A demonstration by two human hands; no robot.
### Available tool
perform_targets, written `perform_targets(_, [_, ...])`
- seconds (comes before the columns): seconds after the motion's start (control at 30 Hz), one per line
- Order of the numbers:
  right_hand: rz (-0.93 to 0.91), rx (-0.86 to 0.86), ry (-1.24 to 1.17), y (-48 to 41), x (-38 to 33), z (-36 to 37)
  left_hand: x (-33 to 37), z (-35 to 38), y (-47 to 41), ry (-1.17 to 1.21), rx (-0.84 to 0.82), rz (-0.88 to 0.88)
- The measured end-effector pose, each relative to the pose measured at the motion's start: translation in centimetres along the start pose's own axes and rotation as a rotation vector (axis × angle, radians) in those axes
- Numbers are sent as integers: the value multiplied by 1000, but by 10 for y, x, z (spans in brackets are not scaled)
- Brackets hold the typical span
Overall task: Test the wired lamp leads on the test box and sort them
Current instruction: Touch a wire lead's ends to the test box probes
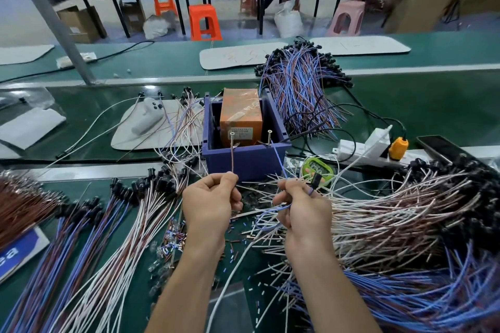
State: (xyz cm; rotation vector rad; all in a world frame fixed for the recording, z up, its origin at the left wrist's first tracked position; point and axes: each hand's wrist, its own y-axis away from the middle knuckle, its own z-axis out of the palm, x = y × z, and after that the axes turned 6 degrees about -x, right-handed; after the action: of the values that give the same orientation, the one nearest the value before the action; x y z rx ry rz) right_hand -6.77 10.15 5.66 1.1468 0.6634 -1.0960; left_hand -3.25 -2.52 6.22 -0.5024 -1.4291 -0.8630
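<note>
- Your left hand (213,200) pinches the brown wire (232,154) and your right hand (300,205) the blue wire (278,157), both reaching up to the test box (243,162) screw contacts (232,133)
- A tip slipping off its screw could read as a dead lamp
- Loose leads (378,211) crowd the surface; a snag may mix sorted piles

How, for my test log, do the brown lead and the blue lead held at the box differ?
The brown lead, pinched by the left hand, rises straight to the left screw; the blue lead, in the right hand, slants to the right screw. Both are single thin wires.
</note>
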Motion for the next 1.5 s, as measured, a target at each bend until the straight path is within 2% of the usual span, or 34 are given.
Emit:
perform_targets(0.17, [46,-39,36,3,0,1,0,2,0,-11,4,1])
perform_targets(0.33, [12,-29,-73,9,-4,-7,5,-2,4,13,-2,5])
perform_targets(0.57, [23,-350,229,39,-23,-34,16,0,36,-125,-378,-1])
perform_targets(0.8, [93,-419,381,66,-49,-87,13,33,59,-198,-593,-48])
perform_targets(0.87, [81,-358,373,69,-58,-109,7,45,64,-260,-577,-42])
perform_targets(0.97, [-7,-176,313,68,-72,-149,-2,55,68,-418,-504,2])
perform_targets(1.07, [-127,-30,415,70,-86,-191,-9,60,74,-670,-476,87])
perform_targets(1.1, [-161,38,501,70,-91,-204,-10,61,78,-770,-485,112])
perform_targets(1.17, [-224,200,839,69,-101,-226,-12,64,88,-908,-532,124])
perform_targets(1.23, [-228,338,1235,69,-112,-239,-14,69,96,-975,-582,90])
perform_targets(1.3, [-220,428,1467,67,-118,-242,-18,74,102,-1035,-594,77])
perform_targets(1.43, [-204,466,1581,61,-118,-240,-28,79,111,-1155,-572,118])
perform_targets(1.5, [-176,427,1535,60,-116,-241,-32,76,113,-1140,-562,85])
